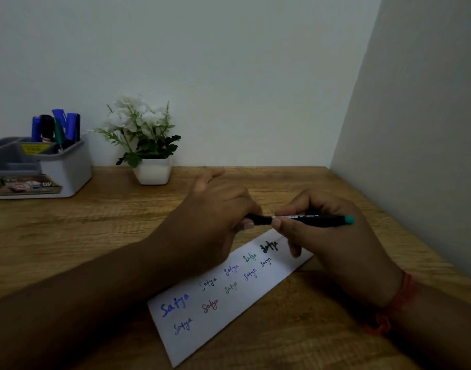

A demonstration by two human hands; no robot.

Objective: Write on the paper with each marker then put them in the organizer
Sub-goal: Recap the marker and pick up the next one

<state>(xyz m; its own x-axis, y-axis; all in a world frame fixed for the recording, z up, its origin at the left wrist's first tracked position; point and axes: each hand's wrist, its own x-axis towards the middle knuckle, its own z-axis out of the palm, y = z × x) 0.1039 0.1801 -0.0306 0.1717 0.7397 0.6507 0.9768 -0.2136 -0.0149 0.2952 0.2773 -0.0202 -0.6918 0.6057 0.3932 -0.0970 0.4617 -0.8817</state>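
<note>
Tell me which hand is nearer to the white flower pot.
Left. The left hand is just in front and to the right of the flower pot, gripping the pen's cap end. The right hand holds the barrel farther right.

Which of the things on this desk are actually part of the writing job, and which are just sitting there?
In use: the marker held by the left hand and right hand, the paper, the organizer.
Just there: the potted plant, the desk.
</note>
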